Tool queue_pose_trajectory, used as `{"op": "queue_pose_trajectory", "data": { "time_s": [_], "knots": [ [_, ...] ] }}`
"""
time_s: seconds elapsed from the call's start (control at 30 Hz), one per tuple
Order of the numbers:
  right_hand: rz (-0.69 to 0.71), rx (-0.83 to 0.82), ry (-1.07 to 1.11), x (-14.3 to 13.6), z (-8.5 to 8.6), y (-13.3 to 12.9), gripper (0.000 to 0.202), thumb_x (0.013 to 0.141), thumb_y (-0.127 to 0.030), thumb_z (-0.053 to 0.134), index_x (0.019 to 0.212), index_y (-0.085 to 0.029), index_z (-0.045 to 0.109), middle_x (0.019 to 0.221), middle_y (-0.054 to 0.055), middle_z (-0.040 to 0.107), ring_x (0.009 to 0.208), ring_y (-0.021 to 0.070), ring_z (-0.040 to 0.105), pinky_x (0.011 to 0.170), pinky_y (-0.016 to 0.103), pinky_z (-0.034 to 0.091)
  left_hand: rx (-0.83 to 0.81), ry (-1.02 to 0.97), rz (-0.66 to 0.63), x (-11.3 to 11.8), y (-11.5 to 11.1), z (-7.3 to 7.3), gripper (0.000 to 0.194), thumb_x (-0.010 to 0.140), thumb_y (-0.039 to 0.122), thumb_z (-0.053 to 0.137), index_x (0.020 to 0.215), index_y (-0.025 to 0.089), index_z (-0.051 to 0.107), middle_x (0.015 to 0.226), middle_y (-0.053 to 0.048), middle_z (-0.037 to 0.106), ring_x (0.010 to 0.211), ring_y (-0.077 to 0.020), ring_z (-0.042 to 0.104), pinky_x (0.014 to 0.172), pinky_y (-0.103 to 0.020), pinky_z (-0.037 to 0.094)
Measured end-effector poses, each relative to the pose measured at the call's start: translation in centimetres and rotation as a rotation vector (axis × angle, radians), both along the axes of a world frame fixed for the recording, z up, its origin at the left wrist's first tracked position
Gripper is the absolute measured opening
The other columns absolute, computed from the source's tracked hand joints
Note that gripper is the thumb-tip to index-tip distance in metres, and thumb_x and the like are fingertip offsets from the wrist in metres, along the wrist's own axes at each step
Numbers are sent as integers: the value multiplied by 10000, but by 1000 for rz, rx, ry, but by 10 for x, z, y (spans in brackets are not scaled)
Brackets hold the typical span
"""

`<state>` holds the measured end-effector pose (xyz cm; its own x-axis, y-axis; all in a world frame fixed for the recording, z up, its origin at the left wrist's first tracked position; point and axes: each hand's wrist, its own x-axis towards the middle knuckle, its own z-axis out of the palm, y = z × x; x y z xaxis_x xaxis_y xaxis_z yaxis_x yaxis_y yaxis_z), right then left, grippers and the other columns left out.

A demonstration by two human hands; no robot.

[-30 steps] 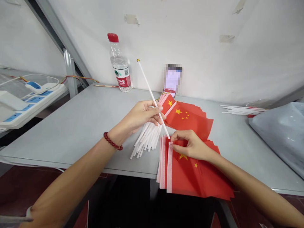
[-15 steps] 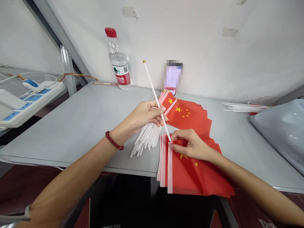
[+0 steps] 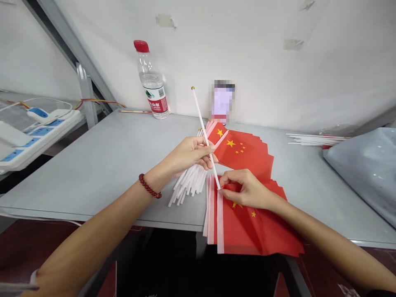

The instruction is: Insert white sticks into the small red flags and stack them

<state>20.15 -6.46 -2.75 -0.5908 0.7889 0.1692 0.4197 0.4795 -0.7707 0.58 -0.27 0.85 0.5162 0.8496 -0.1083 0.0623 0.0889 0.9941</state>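
My left hand (image 3: 196, 152) grips a white stick (image 3: 200, 115) with a gold ball on its top end. The stick leans, and its lower end meets the top of a red flag's white sleeve (image 3: 220, 222). My right hand (image 3: 243, 187) pinches that flag (image 3: 244, 235) at its upper left corner, on top of a stack of red flags near the table's front edge. Behind the hands lie more red flags (image 3: 253, 150) with yellow stars. A bundle of white sticks (image 3: 188, 183) rests under and beside my left hand.
A water bottle (image 3: 154, 93) and a phone (image 3: 222, 101) stand by the back wall. White sticks (image 3: 309, 139) lie at the right beside a grey bag (image 3: 368, 165). A power strip (image 3: 43, 132) is at the far left, next to the grey table (image 3: 89, 165).
The stick's lower end has come down slightly onto the sleeve's top, and the stick's gold tip is lower. Both hands keep their hold. The camera view has shifted slightly.
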Motion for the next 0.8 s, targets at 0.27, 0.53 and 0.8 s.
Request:
{"op": "queue_pose_trajectory", "data": {
  "time_s": [0.27,0.53,0.8],
  "knots": [
    [14,10,-23,-2,-1,0,76,808,-152,550,748,-174,593,667,-11,591,574,102,488,586,234,407,14,48,23,2,-1,1,229,791,339,641,789,127,555,723,-69,678,524,-103,607,525,-239,493],
    [9,-123,-9,-3,4,0,106,819,-170,553,720,-160,591,635,-23,557,548,83,449,548,206,383,59,51,-29,2,-3,4,254,796,370,635,791,128,558,737,-63,685,528,-99,615,528,-228,502],
    [23,-177,17,-1,9,-1,146,854,-185,513,743,-154,604,647,-17,534,580,89,438,582,213,381,92,39,-40,-2,-2,7,244,797,355,639,804,123,563,740,-62,688,540,-99,624,541,-225,511]
  ]
}}
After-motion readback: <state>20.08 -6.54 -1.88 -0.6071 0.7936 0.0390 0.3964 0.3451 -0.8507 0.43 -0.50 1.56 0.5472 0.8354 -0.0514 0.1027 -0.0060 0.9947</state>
